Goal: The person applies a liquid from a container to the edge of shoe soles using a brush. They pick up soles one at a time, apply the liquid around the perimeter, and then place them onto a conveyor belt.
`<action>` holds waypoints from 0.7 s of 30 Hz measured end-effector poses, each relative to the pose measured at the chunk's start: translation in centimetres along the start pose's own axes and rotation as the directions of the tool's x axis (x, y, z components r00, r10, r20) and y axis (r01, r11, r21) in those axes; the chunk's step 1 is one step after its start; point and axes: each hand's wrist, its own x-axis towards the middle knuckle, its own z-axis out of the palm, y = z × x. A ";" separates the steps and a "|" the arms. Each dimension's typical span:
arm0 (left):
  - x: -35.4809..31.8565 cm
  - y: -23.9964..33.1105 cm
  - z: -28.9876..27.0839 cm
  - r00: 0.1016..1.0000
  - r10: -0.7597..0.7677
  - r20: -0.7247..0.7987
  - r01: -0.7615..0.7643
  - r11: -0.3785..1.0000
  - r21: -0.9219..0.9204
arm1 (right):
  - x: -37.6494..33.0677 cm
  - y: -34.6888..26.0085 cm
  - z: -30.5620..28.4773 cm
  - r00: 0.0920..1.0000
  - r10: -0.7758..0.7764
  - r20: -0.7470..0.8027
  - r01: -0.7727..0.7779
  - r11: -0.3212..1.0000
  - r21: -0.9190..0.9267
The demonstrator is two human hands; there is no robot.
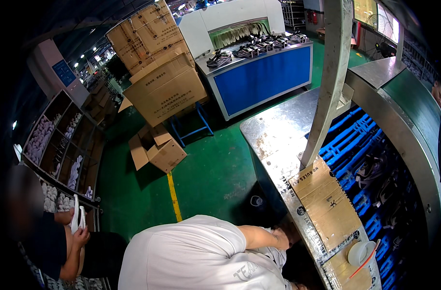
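Note:
My white shirt (191, 256) fills the lower middle of the view. One bare forearm, seemingly my left, reaches right from its sleeve. My left hand (281, 238) hangs low beside the steel bench (278, 130), under its edge. I cannot tell whether its fingers hold anything. My right hand is out of sight. On the bench edge just right of that hand lies a flat cardboard sheet (327, 203). Nearer me sits a white cup (359, 252) with a red stick in it.
A conveyor of blue slats (351, 140) carries dark sandals (370, 169) on the right, behind a metal post (331, 72). Stacked cartons (162, 87), an open box (157, 150) and a blue-fronted machine (261, 75) stand on the green floor. A seated person holds white soles (76, 220) beside shelves (56, 145).

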 end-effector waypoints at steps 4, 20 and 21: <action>-0.2 0.2 -0.5 0.999 -0.004 0.045 0.004 1.000 -0.011 | 1.1 -1.9 -2.6 0.989 0.046 0.139 -0.043 0.999 -0.021; -0.6 0.2 -1.2 0.997 -0.030 0.076 0.030 1.000 0.005 | -0.1 -0.8 0.2 0.996 0.081 -0.032 -0.083 0.993 -0.078; -0.8 0.4 -1.7 0.995 -0.030 0.099 0.029 0.999 0.016 | 0.1 -1.2 -0.2 0.995 0.089 -0.036 -0.092 0.993 -0.077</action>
